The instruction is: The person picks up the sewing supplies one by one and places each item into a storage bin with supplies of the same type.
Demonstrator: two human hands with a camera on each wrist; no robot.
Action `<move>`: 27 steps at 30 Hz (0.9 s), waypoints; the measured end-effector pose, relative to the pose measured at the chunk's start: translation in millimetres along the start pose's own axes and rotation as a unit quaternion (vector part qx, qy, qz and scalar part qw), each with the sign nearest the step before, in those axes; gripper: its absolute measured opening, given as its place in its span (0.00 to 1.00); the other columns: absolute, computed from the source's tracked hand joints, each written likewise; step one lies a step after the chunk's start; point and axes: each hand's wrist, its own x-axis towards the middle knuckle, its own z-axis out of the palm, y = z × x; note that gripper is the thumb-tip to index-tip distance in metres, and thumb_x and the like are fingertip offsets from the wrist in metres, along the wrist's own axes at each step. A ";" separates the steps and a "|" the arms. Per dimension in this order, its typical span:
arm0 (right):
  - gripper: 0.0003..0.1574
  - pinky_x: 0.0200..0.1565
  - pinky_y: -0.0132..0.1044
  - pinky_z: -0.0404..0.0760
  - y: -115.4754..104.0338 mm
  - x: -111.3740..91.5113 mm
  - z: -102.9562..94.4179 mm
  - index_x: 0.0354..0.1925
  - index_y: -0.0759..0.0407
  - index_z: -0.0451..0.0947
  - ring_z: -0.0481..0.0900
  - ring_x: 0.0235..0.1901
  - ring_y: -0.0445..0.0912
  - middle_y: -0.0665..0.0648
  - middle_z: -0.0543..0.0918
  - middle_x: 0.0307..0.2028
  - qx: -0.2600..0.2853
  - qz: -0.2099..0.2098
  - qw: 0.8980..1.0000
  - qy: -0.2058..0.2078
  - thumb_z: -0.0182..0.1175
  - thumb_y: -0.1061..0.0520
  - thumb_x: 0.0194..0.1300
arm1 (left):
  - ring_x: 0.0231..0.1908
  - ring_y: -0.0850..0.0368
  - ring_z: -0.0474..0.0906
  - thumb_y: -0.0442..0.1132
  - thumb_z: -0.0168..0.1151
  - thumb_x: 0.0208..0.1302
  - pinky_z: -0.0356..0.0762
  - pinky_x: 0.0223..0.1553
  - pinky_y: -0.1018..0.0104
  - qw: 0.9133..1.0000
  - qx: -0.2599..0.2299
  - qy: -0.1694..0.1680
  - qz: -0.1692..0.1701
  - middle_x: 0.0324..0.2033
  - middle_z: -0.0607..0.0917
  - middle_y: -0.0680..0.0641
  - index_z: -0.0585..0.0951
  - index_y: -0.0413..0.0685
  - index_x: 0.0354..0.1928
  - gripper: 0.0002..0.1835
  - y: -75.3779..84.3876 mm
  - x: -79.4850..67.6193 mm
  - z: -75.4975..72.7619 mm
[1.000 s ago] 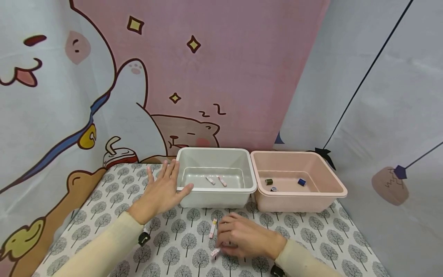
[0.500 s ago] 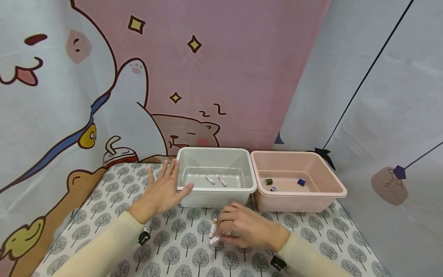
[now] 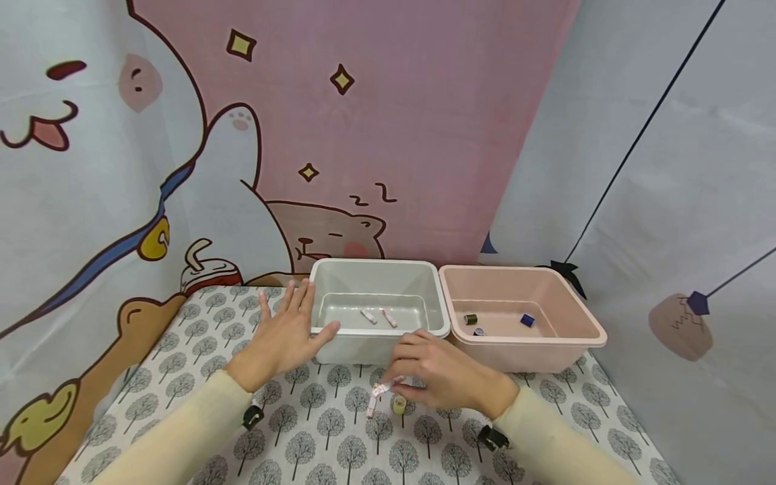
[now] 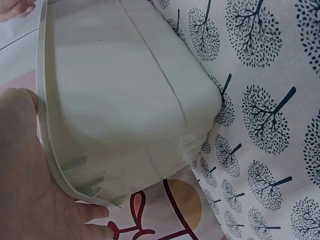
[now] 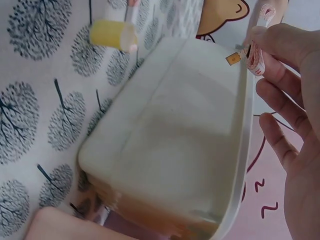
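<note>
My right hand [image 3: 433, 369] pinches a small folded measuring tape [image 5: 256, 47], white with red marks and a metal end tab, between thumb and fingertips. It is raised in front of the pale grey bin [image 3: 370, 347]. Spread fingers of my left hand [image 3: 275, 340] rest at that bin's left front corner, along the rim [image 4: 44, 125]. Below the right hand, a yellow thread spool [image 3: 399, 405] stands on the cloth, with another folded tape [image 3: 372, 404] lying left of it. Two more folded tapes [image 3: 389, 317] lie inside the grey bin.
To the right of the grey bin, side by side with it, stands a pink bin [image 3: 527, 356] holding a green spool [image 3: 471, 319], a blue spool [image 3: 527, 320] and a third small spool [image 3: 479, 331]. Tree-patterned cloth [image 3: 303, 448] covers the table; a cartoon curtain [image 3: 424, 135] hangs behind.
My right hand has lifted the folded tape off the cloth and moved it up toward the grey bin, uncovering the yellow spool. The left hand has stayed at the bin.
</note>
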 end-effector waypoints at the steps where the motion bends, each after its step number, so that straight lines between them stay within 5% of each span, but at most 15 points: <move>1: 0.13 0.60 0.36 0.89 1.2 0.5 -1.5 0.50 0.39 0.94 0.87 0.52 0.36 0.37 0.92 0.46 -0.002 0.000 1.000 0.003 0.85 0.51 0.71 | 0.95 0.29 0.38 0.84 0.34 0.84 0.19 0.85 0.12 1.000 0.000 0.000 0.000 0.96 0.44 0.38 0.47 0.37 0.95 0.63 0.1 0.1 0.0; 27: 0.19 0.59 0.39 0.91 28.3 10.6 -29.2 0.51 0.45 0.95 0.92 0.50 0.37 0.42 0.96 0.48 -0.028 -0.009 0.998 0.054 0.88 0.54 0.64 | 0.95 0.29 0.38 0.83 0.34 0.85 0.19 0.84 0.11 1.000 -0.004 0.003 0.000 0.96 0.44 0.37 0.47 0.37 0.95 0.62 1.3 -0.1 -0.1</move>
